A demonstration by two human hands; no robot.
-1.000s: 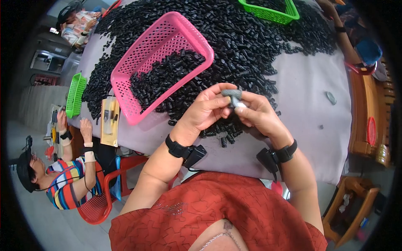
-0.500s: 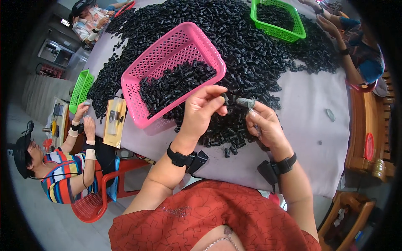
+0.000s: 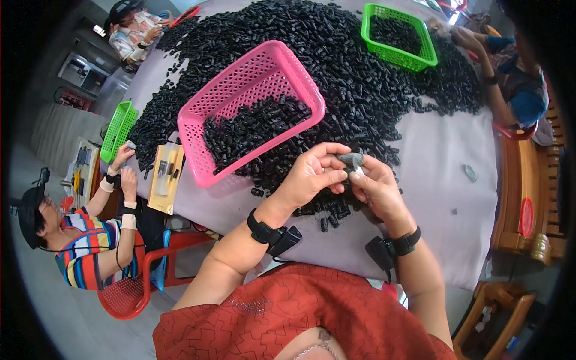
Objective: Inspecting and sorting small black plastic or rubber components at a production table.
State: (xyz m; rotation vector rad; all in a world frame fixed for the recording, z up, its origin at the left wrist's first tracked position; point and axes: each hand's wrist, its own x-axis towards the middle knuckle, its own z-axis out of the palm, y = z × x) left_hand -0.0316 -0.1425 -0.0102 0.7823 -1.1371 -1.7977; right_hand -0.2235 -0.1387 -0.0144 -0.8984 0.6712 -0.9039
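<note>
My left hand and my right hand meet above the near edge of a large heap of small black plastic parts. A grey crumpled wad, like cloth or a scouring pad, is pinched in my right fingers. A pale bit shows beneath it. My left fingers are bent in a pinch against the wad; they cover the small black part seen in them earlier. Just beyond my left hand stands a pink perforated basket, partly filled with the same black parts.
A green basket with black parts stands at the far right, another green basket at the left. A cardboard piece with small items lies near the left edge. A clear plastic scrap is on the right tablecloth. Other people sit around the table.
My left hand has moved right and nearer to me, from beside the basket rim to the grey wad. The two hands, apart before, now touch or nearly touch.
</note>
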